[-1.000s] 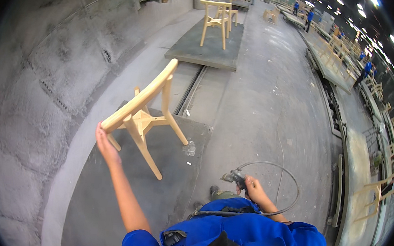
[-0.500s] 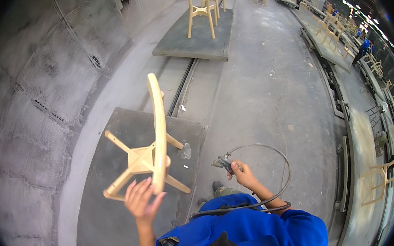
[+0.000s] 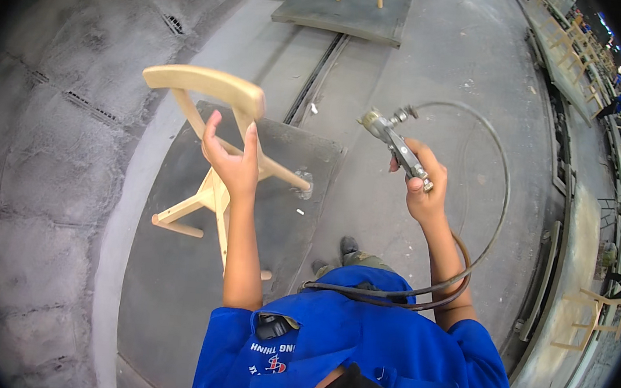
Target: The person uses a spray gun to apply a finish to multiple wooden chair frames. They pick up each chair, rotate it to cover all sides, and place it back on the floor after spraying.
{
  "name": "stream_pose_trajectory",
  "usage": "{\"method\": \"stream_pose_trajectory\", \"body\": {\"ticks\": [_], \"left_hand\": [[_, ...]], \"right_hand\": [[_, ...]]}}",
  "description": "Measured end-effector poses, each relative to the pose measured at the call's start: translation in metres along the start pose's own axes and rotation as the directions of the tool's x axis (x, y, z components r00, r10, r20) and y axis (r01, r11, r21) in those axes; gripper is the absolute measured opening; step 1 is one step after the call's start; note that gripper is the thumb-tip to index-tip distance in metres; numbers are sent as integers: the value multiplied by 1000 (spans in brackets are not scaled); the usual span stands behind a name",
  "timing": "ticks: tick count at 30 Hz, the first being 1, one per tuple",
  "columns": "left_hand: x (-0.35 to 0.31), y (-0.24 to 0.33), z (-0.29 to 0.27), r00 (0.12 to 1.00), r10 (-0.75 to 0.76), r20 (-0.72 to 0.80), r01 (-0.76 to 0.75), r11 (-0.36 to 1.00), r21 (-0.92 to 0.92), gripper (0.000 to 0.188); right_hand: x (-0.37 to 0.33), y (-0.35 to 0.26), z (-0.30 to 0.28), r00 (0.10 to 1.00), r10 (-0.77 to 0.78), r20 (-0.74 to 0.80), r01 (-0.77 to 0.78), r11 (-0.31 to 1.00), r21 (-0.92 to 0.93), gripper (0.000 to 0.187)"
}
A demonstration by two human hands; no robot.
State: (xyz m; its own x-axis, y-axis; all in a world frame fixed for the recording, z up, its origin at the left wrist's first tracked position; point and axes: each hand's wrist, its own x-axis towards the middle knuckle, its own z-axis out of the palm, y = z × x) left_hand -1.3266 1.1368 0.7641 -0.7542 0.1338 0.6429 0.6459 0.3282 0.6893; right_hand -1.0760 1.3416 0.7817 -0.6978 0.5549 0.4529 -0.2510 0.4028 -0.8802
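Observation:
A pale wooden chair frame (image 3: 210, 196) without a cushion rests on a dark flat platform (image 3: 169, 292) to my left. Its curved backrest (image 3: 202, 81) faces up toward me. My left hand (image 3: 232, 161) is at the near end of the backrest, by its post, with thumb and fingers apart; whether it touches the wood I cannot tell. In my right hand (image 3: 428, 178) is a metal spray gun (image 3: 396, 142), held up over the floor to the right of the chair. A dark hose (image 3: 503, 189) loops from the gun back to my waist.
Another platform (image 3: 340, 19) with chair legs on it stands ahead, along a floor track (image 3: 317, 76). A dusty grey wall (image 3: 54, 171) runs on the left. At the right are a long conveyor line (image 3: 580, 240), another chair frame (image 3: 595, 319) and distant people.
The chair has turned, its backrest swinging from lengthwise to crosswise. My left hand has moved forward along with it. The spray gun in my right hand has risen and moved forward.

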Motion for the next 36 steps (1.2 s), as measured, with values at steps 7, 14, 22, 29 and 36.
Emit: {"method": "stream_pose_trajectory", "body": {"ticks": [7,14,22,29,36], "left_hand": [[-169,-69,-86,746,-471,471,493,866,85,39],[-345,-36,-185,301,-679,670,888,456,63,39],[-372,1,-187,190,-778,599,923,349,161,19],[-338,35,-159,217,-841,495,933,327,147,18],[-266,75,-135,266,-813,517,928,362,91,24]], "right_hand": [[11,10,51,944,31,328,-115,964,240,95],[22,78,93,818,522,241,-512,472,718,98],[-15,214,151,501,830,247,-807,345,479,83],[-64,322,143,337,941,33,-884,304,355,76],[-63,297,142,360,932,53,-901,332,278,73]]}}
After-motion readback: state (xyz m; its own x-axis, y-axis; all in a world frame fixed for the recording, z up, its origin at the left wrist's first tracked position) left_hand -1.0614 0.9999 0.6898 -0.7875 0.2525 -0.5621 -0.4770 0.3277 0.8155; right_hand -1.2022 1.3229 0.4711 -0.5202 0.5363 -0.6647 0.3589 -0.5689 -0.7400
